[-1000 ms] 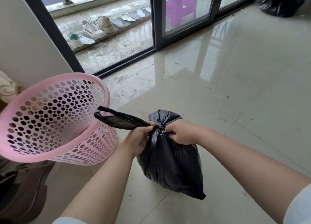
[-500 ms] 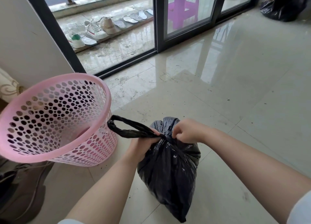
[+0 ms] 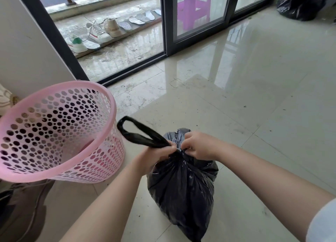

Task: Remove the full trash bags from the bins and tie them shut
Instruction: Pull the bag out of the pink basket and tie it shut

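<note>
A full black trash bag (image 3: 181, 190) stands on the tiled floor in front of me, its neck gathered at the top. My left hand (image 3: 154, 156) grips the neck where a black handle loop (image 3: 136, 132) sticks out up and to the left. My right hand (image 3: 198, 147) pinches the other side of the neck, close against the left hand. A pink perforated bin (image 3: 54, 130) stands just left of the bag, tilted toward me, with no bag inside it.
A second black trash bag (image 3: 298, 5) lies at the far right by the wall. Sliding glass doors (image 3: 196, 23) run across the back, with shoes (image 3: 98, 32) and a purple stool (image 3: 194, 5) outside. A brown bag (image 3: 23, 210) sits at the lower left.
The handle loop has swung up and to the right, away from the bin's rim. My hands have come closer together at the bag's neck, and the bag stands more upright.
</note>
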Available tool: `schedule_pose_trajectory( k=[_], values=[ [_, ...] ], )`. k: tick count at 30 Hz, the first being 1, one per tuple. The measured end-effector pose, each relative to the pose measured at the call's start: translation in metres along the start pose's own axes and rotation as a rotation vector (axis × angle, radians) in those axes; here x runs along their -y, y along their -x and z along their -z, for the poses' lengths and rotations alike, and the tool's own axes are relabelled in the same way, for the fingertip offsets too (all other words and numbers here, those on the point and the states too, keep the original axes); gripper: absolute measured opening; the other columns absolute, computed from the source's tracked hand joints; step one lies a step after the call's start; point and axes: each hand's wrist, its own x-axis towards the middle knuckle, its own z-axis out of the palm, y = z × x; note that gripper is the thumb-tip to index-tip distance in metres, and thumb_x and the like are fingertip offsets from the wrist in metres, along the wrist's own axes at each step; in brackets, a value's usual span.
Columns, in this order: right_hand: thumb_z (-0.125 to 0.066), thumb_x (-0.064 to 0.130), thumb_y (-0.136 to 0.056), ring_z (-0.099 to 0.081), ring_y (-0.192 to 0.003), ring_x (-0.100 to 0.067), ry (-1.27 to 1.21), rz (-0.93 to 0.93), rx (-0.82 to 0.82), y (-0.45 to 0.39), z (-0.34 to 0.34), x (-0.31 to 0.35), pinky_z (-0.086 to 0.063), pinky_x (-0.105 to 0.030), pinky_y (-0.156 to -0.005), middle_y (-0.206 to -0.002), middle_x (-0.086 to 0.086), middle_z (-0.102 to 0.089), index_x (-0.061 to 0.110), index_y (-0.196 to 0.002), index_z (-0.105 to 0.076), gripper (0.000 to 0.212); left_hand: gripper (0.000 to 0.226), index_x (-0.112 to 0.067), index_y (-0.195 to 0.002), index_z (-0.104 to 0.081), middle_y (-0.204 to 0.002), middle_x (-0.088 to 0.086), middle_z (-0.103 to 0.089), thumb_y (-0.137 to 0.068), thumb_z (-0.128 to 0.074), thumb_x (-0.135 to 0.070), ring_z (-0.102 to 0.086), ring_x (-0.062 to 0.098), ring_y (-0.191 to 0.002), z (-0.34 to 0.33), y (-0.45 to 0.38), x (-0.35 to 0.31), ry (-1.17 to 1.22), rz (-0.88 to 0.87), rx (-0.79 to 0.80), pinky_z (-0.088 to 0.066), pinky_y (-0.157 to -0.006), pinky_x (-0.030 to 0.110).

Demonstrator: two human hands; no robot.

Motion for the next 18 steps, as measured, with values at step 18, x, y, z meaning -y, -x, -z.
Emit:
schedule_pose_trajectory(
  k=[18],
  values=[
    [-0.033,0.024,-0.095,-0.032,-0.119,-0.020,0.345,0.010,-0.012,0.027,-0.037,-0.023,-0.013,-0.034,-0.091,-0.110,0.001,-0.052,0.020,-0.103,-0.055,0.024,0.074,-0.024,-0.026,-0.024,-0.026,-0.010,-0.020,-0.100,-0.026,-0.030,-0.017,0.002,-0.025,0.011,0.005,0.002,-0.095,0.022,-0.364,-0.017,-0.040,0.021]
  ],
)
